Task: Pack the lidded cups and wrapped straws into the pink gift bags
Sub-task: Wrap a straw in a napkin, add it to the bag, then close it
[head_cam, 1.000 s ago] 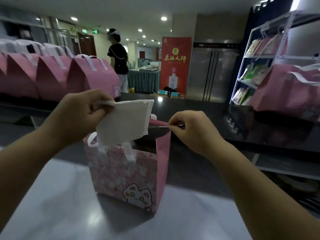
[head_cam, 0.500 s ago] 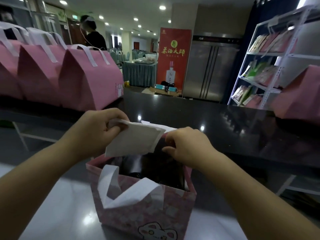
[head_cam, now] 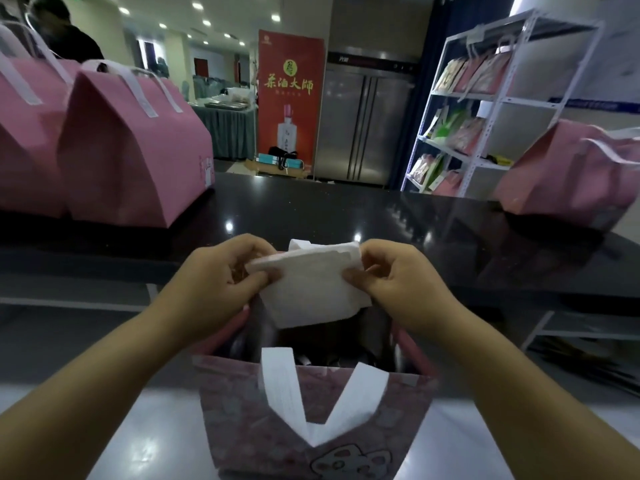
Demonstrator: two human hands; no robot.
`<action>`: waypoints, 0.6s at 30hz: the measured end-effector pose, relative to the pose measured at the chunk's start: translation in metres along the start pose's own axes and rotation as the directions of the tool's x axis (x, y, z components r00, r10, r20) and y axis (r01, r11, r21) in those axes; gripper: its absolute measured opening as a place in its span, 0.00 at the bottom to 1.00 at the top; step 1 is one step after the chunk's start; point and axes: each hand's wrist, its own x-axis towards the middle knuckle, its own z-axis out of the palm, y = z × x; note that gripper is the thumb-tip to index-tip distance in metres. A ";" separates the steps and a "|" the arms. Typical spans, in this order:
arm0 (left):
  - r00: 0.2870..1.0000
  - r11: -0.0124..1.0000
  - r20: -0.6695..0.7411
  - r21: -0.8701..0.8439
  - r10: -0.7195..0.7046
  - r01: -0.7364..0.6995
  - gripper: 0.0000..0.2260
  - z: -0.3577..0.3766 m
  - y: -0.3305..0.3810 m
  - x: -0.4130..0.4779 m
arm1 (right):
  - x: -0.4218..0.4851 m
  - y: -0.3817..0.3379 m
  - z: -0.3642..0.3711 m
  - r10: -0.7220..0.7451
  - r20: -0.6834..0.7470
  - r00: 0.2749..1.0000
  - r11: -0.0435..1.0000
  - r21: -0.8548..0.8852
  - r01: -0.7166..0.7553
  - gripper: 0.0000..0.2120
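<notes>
A pink gift bag (head_cam: 263, 424) with a cat print and a white ribbon handle (head_cam: 287, 396) stands open on the grey counter right in front of me. Its inside is dark; I make out dim rounded shapes but cannot tell what they are. Above its mouth I hold a folded white napkin (head_cam: 311, 289). My left hand (head_cam: 221, 282) pinches the napkin's left edge and my right hand (head_cam: 398, 282) pinches its right edge. No straws show.
Closed pink gift bags (head_cam: 135, 147) stand in a row on the raised black ledge (head_cam: 346, 216) at the left, another pink bag (head_cam: 568, 174) at the right. A white shelf rack (head_cam: 485, 109) and a red banner (head_cam: 289, 98) lie behind. A person (head_cam: 62, 32) stands far left.
My right hand left the bag's rim and took hold of the napkin's right edge. The view dropped closer over the bag, and the napkin sank toward its mouth.
</notes>
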 end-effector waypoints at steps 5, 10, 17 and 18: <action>0.992 0.971 0.123 0.237 0.017 -0.046 0.11 -0.006 -0.018 -0.008 | 0.009 -0.002 0.001 -0.115 0.091 0.989 0.881 -0.450 0.143 0.05; 0.988 0.967 0.152 0.252 0.011 -0.049 0.11 -0.006 -0.023 -0.010 | 0.019 -0.003 0.019 -0.069 0.232 0.970 0.634 -0.740 0.222 0.11; 0.993 0.974 0.122 0.223 0.001 -0.028 0.13 -0.012 -0.015 -0.016 | -0.005 -0.020 0.002 -0.066 0.108 0.992 0.785 -0.608 0.118 0.10; 0.994 0.978 0.108 0.208 -0.001 -0.022 0.14 -0.013 -0.013 -0.018 | -0.013 -0.023 -0.001 -0.079 0.066 0.995 0.804 -0.585 0.103 0.10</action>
